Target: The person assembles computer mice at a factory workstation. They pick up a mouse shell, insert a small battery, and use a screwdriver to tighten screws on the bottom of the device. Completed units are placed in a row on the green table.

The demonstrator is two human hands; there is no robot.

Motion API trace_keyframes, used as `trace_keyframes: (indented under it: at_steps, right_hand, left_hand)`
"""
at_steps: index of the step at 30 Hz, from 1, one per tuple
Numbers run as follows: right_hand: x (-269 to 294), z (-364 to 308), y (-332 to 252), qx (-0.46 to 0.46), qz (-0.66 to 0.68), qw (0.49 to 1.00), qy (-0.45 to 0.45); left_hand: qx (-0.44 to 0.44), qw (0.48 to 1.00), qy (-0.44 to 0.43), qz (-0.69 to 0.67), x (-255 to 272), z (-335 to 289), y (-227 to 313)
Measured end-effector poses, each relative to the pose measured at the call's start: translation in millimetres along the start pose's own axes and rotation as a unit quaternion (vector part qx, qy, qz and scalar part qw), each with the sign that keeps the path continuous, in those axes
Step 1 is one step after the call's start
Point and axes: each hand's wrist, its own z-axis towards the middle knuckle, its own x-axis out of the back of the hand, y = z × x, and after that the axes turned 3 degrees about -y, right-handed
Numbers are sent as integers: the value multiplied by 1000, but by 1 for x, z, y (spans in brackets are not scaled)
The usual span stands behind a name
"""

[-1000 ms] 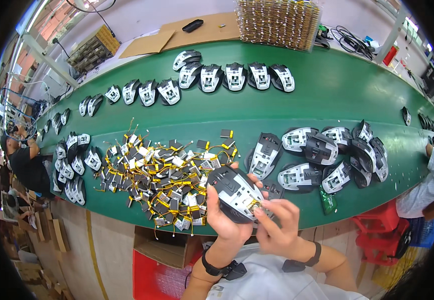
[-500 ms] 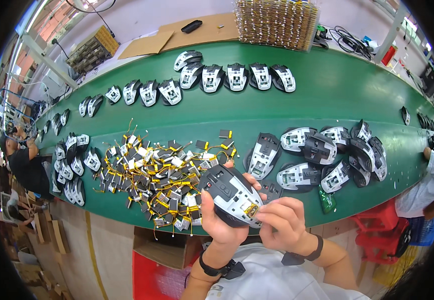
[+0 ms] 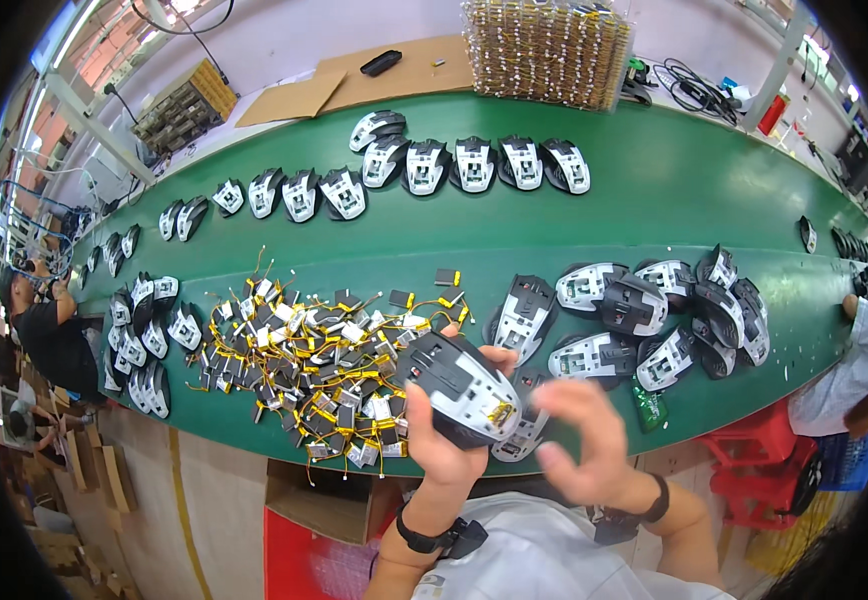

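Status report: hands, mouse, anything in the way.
Left hand holding mouse, yellow piece in its cutout. Right hand open beside it, blurred. Second mouse on bench close by, partly hidden.

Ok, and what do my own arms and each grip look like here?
Your left grip and right grip are both ungloved. The left forearm wears a black wristband with an angular black piece beside it; the right forearm has a dark wristband. Both forearms are uncovered where they show, and your top is white.
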Motion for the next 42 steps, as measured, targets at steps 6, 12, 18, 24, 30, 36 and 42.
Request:
trace_keyframes:
  at_steps: [6,12,18,24,30,36,42]
  right_hand:
    - [27,56,-7,-11,-20,990,-140]
    - [126,140,95,-200,-250,945,-62]
    - [186,177,195,-400,-545,726,-126]
    - [126,268,207,-363,-406,829,-127]
    - [129,257,231,-350,-327,876,-60]
    - [19,178,14,-29,-60,968,-244]
    - [-19,119,-30,76,-10,921,-382]
  left_hand:
    - [16,981,-101,163,-22,2,-13]
    - [63,939,-155,301,-11,-2,15]
    - [51,940,-102,322,5,-16,27]
    - [30,938,-91,333,5,-19,34]
    - [-13,950,-67,304,27,-32,53]
    - [4,989,19,145,34,-34,51]
    - [46,999,-6,12,57,-50,32]
